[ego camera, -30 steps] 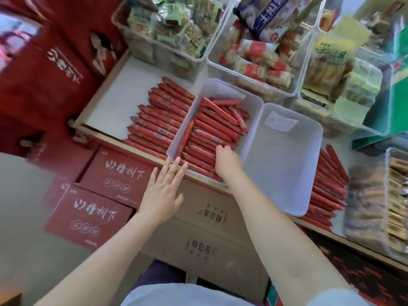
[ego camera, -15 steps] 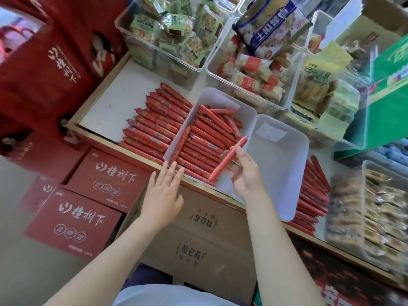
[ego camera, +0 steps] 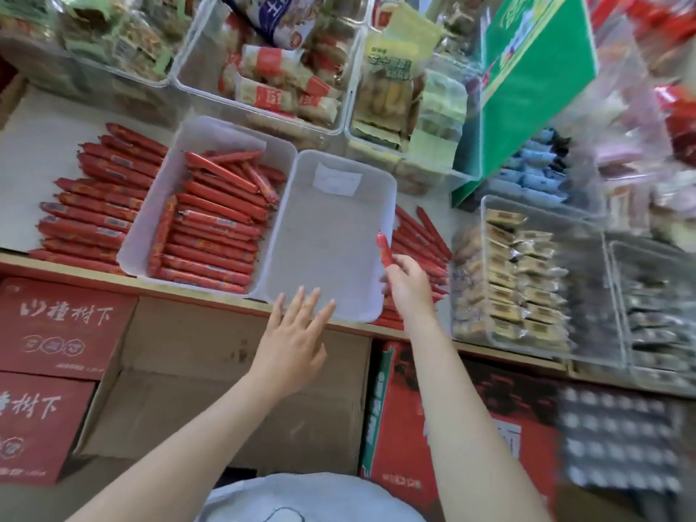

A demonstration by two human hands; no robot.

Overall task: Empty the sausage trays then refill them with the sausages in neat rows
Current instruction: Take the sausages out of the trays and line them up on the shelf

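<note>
Over the empty tray's (ego camera: 331,235) right rim, we are pinching one sausage (ego camera: 385,250) in our right hand (ego camera: 408,288), left hand (ego camera: 290,344) spread wide, and we should be laying it flat against a wall to start a neat row.

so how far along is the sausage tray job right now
Done: the right tray is emptied, bare apart from a paper label, with sausages piled on the shelf beside it. In hand: the right hand holds one sausage at that tray's right edge; the left hand hovers open at its near rim. Left: the left tray holds sausages, its top ones askew, and a loose row waits to its left.
</note>
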